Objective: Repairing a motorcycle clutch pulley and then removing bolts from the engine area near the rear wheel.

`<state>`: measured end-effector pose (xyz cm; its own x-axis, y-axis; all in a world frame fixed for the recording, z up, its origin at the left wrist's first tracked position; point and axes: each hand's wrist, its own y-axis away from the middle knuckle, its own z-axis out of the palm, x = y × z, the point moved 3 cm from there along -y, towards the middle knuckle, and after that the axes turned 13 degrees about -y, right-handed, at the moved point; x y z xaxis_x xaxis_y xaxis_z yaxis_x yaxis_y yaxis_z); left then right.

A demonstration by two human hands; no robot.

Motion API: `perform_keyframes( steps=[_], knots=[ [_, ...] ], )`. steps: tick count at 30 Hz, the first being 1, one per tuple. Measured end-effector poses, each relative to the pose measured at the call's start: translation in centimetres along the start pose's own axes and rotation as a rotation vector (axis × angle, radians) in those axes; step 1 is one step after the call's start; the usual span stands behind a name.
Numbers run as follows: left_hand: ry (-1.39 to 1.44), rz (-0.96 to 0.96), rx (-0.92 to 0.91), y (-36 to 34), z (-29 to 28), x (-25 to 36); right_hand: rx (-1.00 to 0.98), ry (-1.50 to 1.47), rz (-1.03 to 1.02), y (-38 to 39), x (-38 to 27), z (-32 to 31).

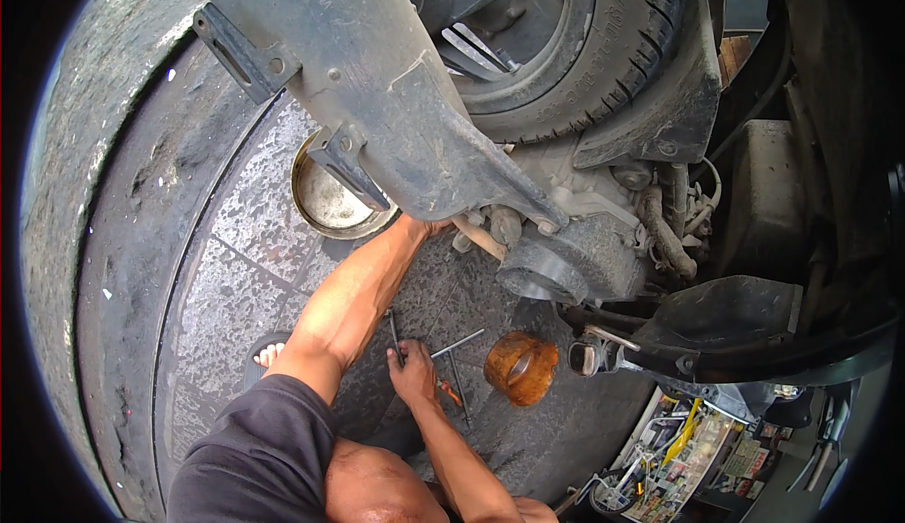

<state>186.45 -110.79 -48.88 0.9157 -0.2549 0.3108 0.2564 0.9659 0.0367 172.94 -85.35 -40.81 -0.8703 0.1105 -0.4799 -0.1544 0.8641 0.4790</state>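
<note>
My left hand (pixel 429 224) reaches under the grey plastic mudguard (pixel 396 108) beside the scooter's engine casing (pixel 566 259); its fingers are mostly hidden. Below, at floor level, my right hand (pixel 413 367) is closed on a slim metal bar (pixel 392 325). More metal rods (pixel 457 344) and an orange-handled tool (pixel 451 395) lie just right of that hand. An orange-brown round container (pixel 520 368) stands farther right. A round metal pan (pixel 311 188) sits on the floor behind the mudguard.
The rear tyre (pixel 622 42) hangs above, with hoses (pixel 665 231) and dark bodywork at the right. A sandaled foot (pixel 269 353) is beside my left arm. A cluttered stand of tools (pixel 679 457) is at lower right. A curved step edge (pixel 113 184) runs along the left.
</note>
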Motion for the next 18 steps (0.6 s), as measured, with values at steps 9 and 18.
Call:
perform_keyframes(
  steps=[9, 18],
  knots=[
    [-0.169, 0.014, 0.034, -0.1, 0.4, -0.3, 0.023, -0.081, -0.004, -0.5, 0.6, -0.4],
    [-0.155, 0.086, 0.227, 1.4, -0.2, 0.7, 0.054, -0.078, -0.084, 0.1, 0.5, 0.3]
  ],
)
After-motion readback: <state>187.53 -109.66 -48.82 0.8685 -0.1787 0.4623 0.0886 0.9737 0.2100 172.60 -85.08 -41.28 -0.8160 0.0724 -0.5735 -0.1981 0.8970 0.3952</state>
